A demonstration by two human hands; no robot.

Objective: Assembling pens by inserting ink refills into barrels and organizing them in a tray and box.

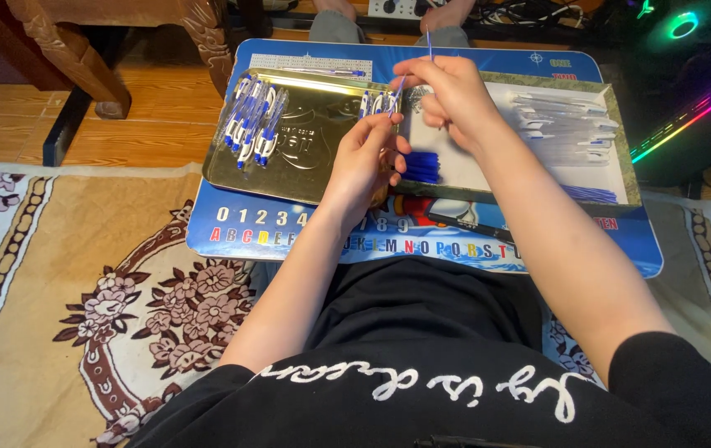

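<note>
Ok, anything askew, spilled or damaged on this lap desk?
Nothing stands out. Finished pens lie bunched on the gold tray, clear barrels and blue refills sit sorted in the white tray. Both hands hold pen parts.

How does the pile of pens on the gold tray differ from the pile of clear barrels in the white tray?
The pens on the gold tray look assembled, with blue and white parts; the clear barrels look see-through and mostly colourless. The pens lie roughly front to back, slightly slanted; the barrels lie mostly crosswise. The pens lie on the shiny gold tray to the left, the barrels in the white tray to the right. Both piles lie loose, untouched by either hand.
</note>
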